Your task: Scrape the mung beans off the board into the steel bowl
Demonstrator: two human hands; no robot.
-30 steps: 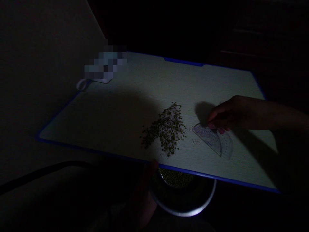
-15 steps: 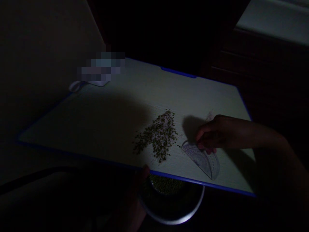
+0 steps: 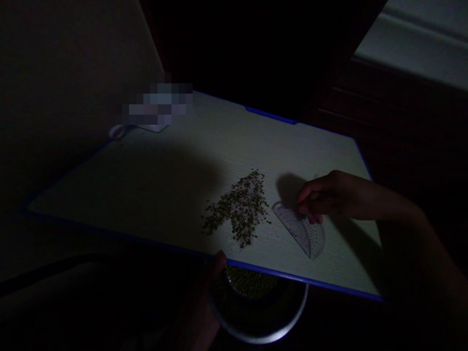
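Note:
A clear half-round protractor (image 3: 302, 234) is pinched in the fingers of my right hand (image 3: 321, 197), low over a white board (image 3: 146, 195) with a blue rim. To its left lies a loose heap of small green beans (image 3: 246, 204) mixed with pale bits. Below the board's near edge is a round metal bowl (image 3: 270, 336) with green beans inside, partly hidden by the board. My left hand (image 3: 208, 307) is closed at the bowl's left side, its thumb up by the board's edge. Most of its fingers are hidden in the dark.
A pale object with a strap loop (image 3: 117, 131), blurred out in part, rests at the board's far left corner. A wall (image 3: 73, 73) rises on the left. The scene is very dim, and a dark strip (image 3: 44, 273) crosses the lower left.
My right hand and the protractor have shifted slightly left and away from the board's near edge. The bean heap looks nearly the same, and my left hand stays by the bowl.

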